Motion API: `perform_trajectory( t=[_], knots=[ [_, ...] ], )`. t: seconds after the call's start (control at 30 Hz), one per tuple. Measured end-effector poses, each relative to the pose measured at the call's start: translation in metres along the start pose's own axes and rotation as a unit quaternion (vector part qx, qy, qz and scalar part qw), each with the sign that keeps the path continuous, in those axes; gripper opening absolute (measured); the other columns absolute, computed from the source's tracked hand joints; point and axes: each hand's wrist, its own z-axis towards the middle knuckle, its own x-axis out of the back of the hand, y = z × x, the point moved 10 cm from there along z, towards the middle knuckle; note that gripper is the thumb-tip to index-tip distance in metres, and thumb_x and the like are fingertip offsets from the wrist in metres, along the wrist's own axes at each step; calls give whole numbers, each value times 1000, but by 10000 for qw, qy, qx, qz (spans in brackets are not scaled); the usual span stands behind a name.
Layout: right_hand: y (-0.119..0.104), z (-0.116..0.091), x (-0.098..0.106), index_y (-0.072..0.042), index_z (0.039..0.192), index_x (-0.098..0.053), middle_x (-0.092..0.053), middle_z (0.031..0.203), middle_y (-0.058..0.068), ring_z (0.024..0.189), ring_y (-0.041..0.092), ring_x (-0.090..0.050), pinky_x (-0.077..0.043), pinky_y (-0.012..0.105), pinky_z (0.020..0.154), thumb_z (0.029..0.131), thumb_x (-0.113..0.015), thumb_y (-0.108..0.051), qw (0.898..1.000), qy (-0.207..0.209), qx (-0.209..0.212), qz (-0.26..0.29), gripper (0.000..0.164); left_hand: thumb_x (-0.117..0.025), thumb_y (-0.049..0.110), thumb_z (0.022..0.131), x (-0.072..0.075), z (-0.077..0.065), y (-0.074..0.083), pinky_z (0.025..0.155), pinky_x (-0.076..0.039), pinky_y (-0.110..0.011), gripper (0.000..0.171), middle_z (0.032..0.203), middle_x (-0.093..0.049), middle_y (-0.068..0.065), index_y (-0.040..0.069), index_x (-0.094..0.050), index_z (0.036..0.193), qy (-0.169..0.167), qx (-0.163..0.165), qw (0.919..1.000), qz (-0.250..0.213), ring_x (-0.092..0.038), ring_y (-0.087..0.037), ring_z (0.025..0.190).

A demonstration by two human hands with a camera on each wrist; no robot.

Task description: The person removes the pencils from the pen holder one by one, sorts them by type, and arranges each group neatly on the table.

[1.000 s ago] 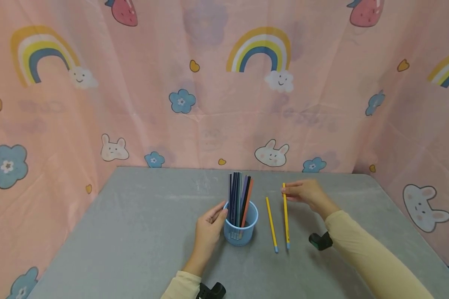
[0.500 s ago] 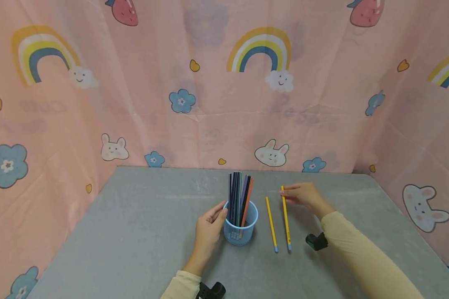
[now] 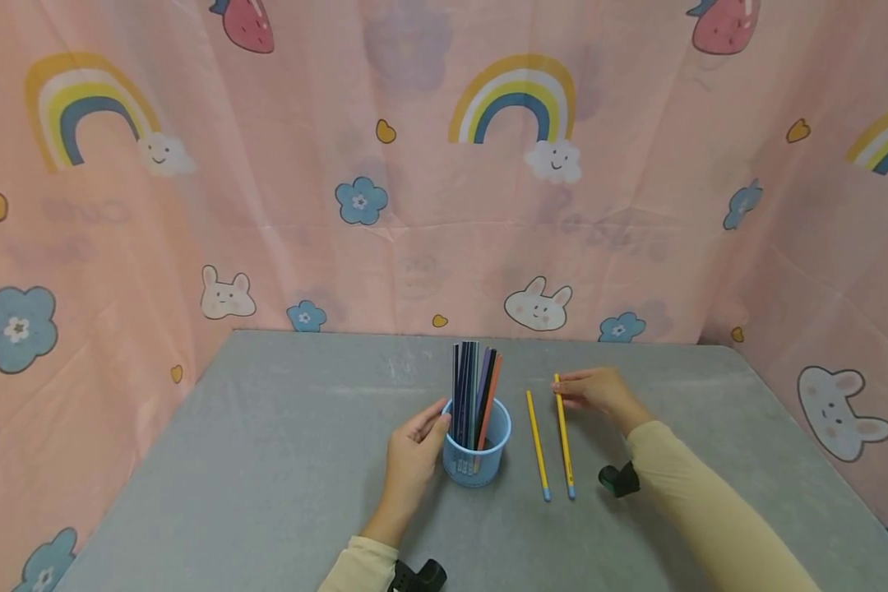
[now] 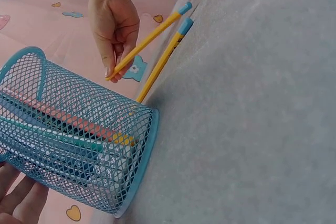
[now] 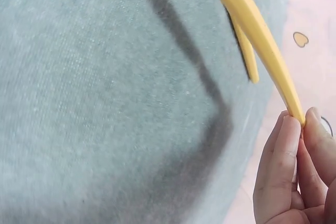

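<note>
A light blue mesh pencil cup (image 3: 474,472) stands upright mid-table. My left hand (image 3: 409,469) grips its left side, thumb near the rim; in the left wrist view its fingers (image 4: 26,198) rest against the mesh. Dark, purple and orange pencils (image 3: 475,395) stand inside the cup. To its right, my right hand (image 3: 598,395) pinches the plain far end of a yellow pencil (image 3: 566,448). That pencil's blue-tipped end points toward me, tilted up off the cloth in the left wrist view. Another yellow pencil (image 3: 538,448) lies on the table between it and the cup.
Grey cloth covers the table (image 3: 281,477). A pink curtain (image 3: 414,263) with rainbows, rabbits and flowers hangs behind and at both sides. Black wrist cameras (image 3: 619,479) are strapped on both wrists over cream sleeves (image 3: 703,493).
My right hand has come slightly toward me and left, carrying the far end of the pinched pencil nearer the lying one. The left hand and the cup have stayed put.
</note>
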Motion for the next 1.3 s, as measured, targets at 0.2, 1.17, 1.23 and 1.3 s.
perform_trajectory(
  t=[0.2,1.17,1.23,1.3],
  knots=[
    [5,4,-3,10,123,-62,-75,85,0,71,7,-69,-60,24,71,92,-72,-13,10000,0,-21,-51,40,-63,18,99,0,0,0,97,-55,-28,37,122,-70,-20,-3,-63,129,-20,14,10000,-19,-65,-27,119],
    [18,15,-11,9,109,-68,-71,77,1,62,7,-66,-59,22,63,88,-76,-10,9988,156,-270,-389,30,-64,17,98,0,-1,1,94,-55,-23,37,119,-71,-21,-4,-63,128,-10,-40,10000,-12,-66,-23,116],
    [19,18,-11,8,108,-69,-71,77,2,61,7,-66,-59,21,63,87,-76,-10,9983,259,-293,-433,29,-64,17,98,0,-1,2,94,-55,-23,37,119,-70,-21,-4,-63,129,-13,-31,10000,-30,-66,-23,116],
    [18,20,-11,7,108,-70,-72,78,3,61,6,-65,-58,20,62,88,-76,-10,9975,343,-295,-543,27,-63,17,98,1,-1,2,94,-55,-24,37,119,-70,-21,-4,-63,128,-7,-65,10000,-14,-66,-23,116]
  ],
)
